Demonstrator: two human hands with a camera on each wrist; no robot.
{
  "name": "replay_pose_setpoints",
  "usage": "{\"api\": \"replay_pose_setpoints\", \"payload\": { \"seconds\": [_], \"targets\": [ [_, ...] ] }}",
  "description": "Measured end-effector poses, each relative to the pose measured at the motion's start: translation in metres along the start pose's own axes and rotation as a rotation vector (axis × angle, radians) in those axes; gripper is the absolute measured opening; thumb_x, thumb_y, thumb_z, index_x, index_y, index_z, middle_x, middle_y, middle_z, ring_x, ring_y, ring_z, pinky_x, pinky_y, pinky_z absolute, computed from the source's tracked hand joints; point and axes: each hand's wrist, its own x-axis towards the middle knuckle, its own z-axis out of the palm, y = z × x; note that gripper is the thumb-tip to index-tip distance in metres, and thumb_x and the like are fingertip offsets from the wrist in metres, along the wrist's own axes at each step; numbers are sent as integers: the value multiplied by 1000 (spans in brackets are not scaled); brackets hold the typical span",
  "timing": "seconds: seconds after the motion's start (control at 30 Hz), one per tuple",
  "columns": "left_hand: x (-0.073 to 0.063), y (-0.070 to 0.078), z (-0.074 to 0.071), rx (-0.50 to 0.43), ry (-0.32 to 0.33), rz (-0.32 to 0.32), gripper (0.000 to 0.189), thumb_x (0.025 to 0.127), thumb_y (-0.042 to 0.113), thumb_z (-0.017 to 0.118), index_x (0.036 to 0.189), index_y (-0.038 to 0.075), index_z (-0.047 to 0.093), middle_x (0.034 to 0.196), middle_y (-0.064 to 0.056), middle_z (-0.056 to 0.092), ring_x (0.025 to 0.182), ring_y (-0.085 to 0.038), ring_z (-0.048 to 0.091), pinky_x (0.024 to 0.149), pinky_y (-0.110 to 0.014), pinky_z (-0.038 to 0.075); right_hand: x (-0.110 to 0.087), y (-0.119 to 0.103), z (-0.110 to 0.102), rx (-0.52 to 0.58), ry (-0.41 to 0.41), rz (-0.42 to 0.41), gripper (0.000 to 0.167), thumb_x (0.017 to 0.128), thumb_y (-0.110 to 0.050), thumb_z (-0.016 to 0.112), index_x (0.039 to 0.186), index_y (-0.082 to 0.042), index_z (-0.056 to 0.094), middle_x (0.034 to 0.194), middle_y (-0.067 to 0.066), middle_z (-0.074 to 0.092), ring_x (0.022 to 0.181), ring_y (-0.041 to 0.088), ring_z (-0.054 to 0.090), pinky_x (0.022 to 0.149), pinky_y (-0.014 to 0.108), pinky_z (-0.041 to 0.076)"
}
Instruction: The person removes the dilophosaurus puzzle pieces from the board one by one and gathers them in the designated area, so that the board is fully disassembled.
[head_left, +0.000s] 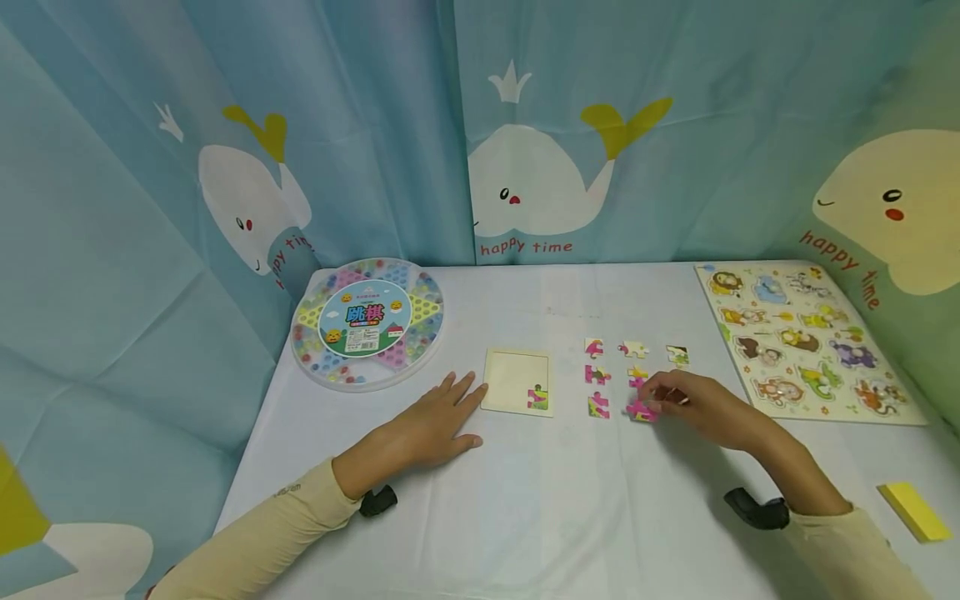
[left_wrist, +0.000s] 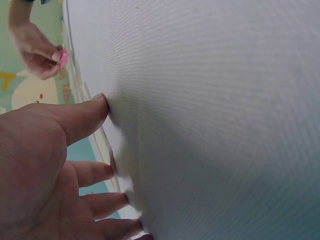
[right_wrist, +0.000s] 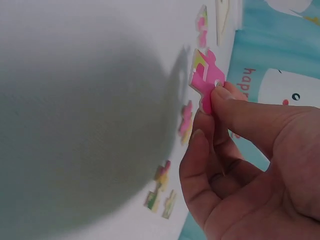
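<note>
In the head view my right hand (head_left: pixel 686 404) pinches a pink puzzle piece (head_left: pixel 641 411) between thumb and fingers. The right wrist view has this pink piece (right_wrist: pixel 206 80) lifted above the white cloth, its shadow nearby. My left hand (head_left: pixel 431 425) lies on the table with fingers spread, fingertips right at the left edge of a square wooden puzzle tray (head_left: pixel 517 375). One pink and green piece (head_left: pixel 537 397) sits in the tray's lower right corner. Several loose pieces (head_left: pixel 598 405) are laid out between the tray and my right hand.
At the back left lies a round Chinese checkers box (head_left: pixel 423 354) full of coloured marbles. A large animal puzzle board (head_left: pixel 817 342) occupies the right side. A yellow block (head_left: pixel 913 510) is near the right edge. Blue whale-print curtains (head_left: pixel 375 150) hang behind the table.
</note>
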Motion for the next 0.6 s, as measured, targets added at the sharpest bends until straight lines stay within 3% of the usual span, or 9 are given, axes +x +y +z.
{"api": "replay_pose_setpoints", "payload": {
  "seconds": [0.1,0.33,0.6],
  "targets": [
    [0,-1,1,-4,6,3,78,107,45,61,168,10,26,175,-18,18,161,-46,16,128,-56,25,0,2,5,6,4,-8,18,99,4,68,108,-11,71,100,-3,68,91,4,59,77,24,53],
    [0,-1,1,-11,2,2,79,107,45,60,169,11,25,176,-17,17,161,-45,15,128,-57,24,3,3,15,-22,-11,72,16,99,3,68,107,-11,70,94,-2,64,87,7,54,74,25,50],
    [-1,0,0,-12,-4,-3,79,107,45,60,169,11,24,176,-17,16,161,-45,14,128,-56,24,4,2,28,-121,80,38,21,91,10,72,101,-8,71,95,2,65,87,15,56,75,30,52]
  ]
}}
